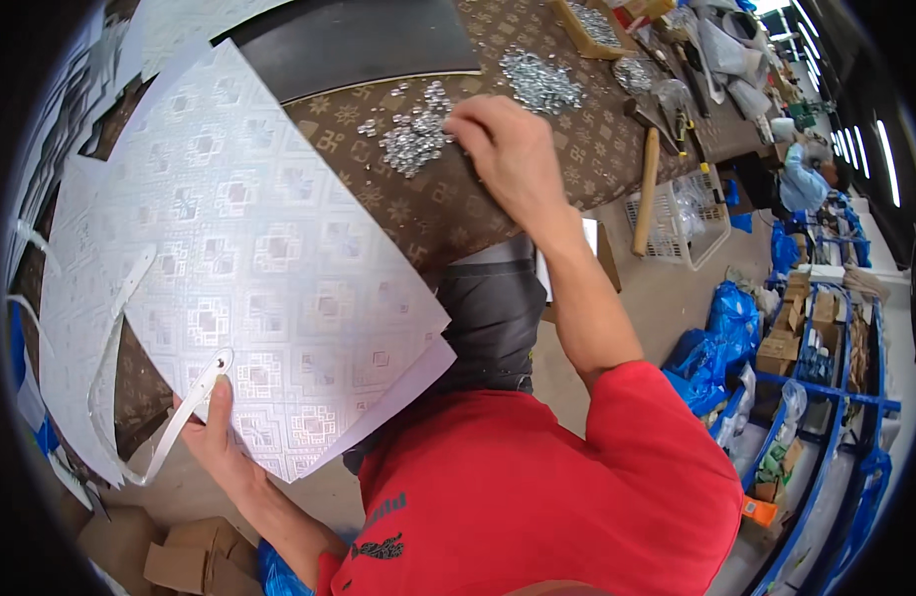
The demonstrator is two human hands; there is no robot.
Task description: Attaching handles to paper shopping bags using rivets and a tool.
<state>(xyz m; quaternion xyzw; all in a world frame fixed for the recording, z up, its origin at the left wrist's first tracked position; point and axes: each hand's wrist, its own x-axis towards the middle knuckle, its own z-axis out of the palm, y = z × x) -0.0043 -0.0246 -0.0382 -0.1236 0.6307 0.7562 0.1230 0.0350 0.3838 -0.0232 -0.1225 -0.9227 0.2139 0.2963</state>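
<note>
My left hand (216, 437) is at the lower edge of a large pale, silvery patterned sheet (279, 288). Its thumb presses the end of a narrow white strap (170, 432), which has a small hole or fitting, against that sheet. The strap loops up over another pale sheet (76, 258) at the left. Over the table, my right hand (513, 154) has its fingertips pinched together at the edge of a pile of small shiny metal pieces (413, 139). Whatever is between those fingertips is hidden. A second pile of small metal pieces (542, 81) lies farther right.
The table has a brown patterned cover (597, 139). A black flat board (359, 45) lies at the back. A hammer (647, 189) rests at the right edge, above a white plastic basket (691, 223). Blue shelving (826, 397) with boxes stands right; a person (804, 184) is beyond.
</note>
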